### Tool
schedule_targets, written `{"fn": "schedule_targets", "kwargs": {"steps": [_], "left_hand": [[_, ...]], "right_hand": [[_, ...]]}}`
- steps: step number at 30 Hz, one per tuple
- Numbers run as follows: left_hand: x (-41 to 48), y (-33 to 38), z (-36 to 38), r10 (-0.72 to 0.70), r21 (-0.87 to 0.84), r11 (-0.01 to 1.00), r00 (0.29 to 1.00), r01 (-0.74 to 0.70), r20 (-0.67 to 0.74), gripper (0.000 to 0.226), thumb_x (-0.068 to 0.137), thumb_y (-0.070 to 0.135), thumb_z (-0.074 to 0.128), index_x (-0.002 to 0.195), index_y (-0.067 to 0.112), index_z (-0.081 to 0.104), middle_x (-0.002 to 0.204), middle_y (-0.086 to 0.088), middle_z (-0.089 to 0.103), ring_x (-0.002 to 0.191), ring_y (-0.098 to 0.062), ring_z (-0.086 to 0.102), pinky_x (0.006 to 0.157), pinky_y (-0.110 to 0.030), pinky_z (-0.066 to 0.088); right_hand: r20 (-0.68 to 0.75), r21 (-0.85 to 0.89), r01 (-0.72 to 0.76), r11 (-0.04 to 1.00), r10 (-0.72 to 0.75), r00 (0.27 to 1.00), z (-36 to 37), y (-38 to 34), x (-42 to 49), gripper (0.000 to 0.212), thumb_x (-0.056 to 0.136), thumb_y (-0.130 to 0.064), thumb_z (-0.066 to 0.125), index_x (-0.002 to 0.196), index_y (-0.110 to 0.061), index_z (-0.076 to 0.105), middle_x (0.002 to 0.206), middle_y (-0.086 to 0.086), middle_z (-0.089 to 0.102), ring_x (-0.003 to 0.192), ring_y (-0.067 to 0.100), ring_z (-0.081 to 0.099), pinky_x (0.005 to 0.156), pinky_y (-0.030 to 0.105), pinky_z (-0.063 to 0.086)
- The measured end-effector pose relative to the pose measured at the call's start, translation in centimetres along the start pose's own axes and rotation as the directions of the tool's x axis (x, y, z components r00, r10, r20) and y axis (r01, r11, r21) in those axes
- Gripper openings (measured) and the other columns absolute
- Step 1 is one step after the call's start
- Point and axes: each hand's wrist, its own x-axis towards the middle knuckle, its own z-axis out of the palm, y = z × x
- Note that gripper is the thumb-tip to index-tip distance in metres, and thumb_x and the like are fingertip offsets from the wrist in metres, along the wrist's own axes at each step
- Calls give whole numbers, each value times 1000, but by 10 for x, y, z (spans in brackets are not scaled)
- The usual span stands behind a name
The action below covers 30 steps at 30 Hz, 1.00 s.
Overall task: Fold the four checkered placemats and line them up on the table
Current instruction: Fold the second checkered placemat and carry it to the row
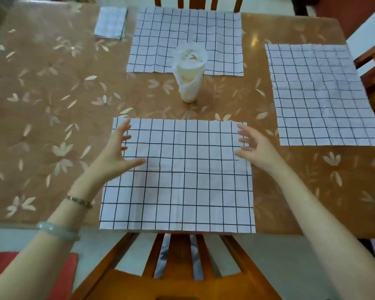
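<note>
Table [52,105] seen from the head view, covered in brown with a pale leaf pattern. Four checkered mats lie on it. Near mat [178,176] is spread flat at the front edge, straight before the person, with crease lines crossing at its middle. Far mat [160,40] lies flat at the opposite edge. Right mat [320,94] lies flat at the right side, well apart from the other two. Folded mat [110,22] sits as a small square packet just left of the far mat.

Left grip [117,152] is over the left part of the near mat, released, fingers spread and lightly curved, grasping nothing. Right grip [256,146] mirrors it over the right part, also released and spread. Whether the fingertips touch the cloth cannot be told.

Cup [189,72], clear and holding rolled white paper, stands upright between the near and far mats, its top overlapping the far mat in view. Chain bracelet [79,201] and pale bangle [56,230] ring the left forearm. Wooden chair [178,267] stands below the near mat.
</note>
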Motion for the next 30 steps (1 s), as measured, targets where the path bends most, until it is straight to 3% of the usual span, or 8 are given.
{"fn": "schedule_targets", "kwargs": {"steps": [6, 10, 14, 20, 26, 30], "left_hand": [[81, -49, -21, -28, 429, 902, 987, -43, 157, 74, 86, 21, 70, 148, 10, 29, 154, -8, 31, 139, -24, 33, 111, -34, 27], [115, -78, -22, -14, 548, 836, 996, -35, 85, 55, 92, 20, 59, 142, 7, 40, 147, -11, 41, 133, -29, 38, 109, -40, 31], [133, -95, -25, -37, 618, 786, 999, 31, -3, 45, 89, 9, 52, 134, 8, 49, 144, -12, 44, 128, -36, 41, 104, -48, 37], [143, -110, -29, -18, 663, 747, 999, 42, -44, 35, 89, 8, 50, 124, 4, 55, 124, -21, 52, 112, -40, 46, 95, -52, 41], [154, -105, -41, -21, 674, 738, 999, 40, -36, 14, 86, 10, 56, 95, 1, 62, 85, -12, 50, 91, -36, 50, 78, -43, 42], [153, -101, -47, 21, 668, 744, 999, 12, -42, 11, 87, 11, 56, 91, 3, 63, 88, -11, 53, 92, -34, 49, 79, -43, 42]], "right_hand": [[-154, -372, -67, 926, 10, 988, -1, 43, 77, 47, 88, -4, 52, 134, -14, 51, 134, 6, 52, 121, 20, 49, 95, 25, 37], [-192, -596, -51, 801, -81, 978, 4, 64, 108, 41, 94, -5, 42, 134, -3, 49, 142, 15, 45, 132, 29, 38, 110, 36, 29], [-169, -706, -79, 704, -59, 984, 1, 72, 122, 43, 92, 1, 40, 134, -1, 49, 140, 17, 46, 127, 34, 39, 108, 42, 31], [-195, -724, -80, 685, -93, 976, -1, 68, 129, 34, 88, -2, 48, 121, -3, 59, 117, 18, 54, 111, 34, 45, 93, 42, 41], [-191, -603, -197, 773, 99, 977, -10, 57, 138, 14, 83, -13, 57, 93, -11, 66, 105, 14, 55, 100, 31, 51, 76, 33, 38], [-227, -432, -235, 871, 147, 963, -17, 42, 132, 8, 80, -14, 62, 86, -11, 64, 95, 6, 60, 87, 22, 52, 67, 28, 37]]}}
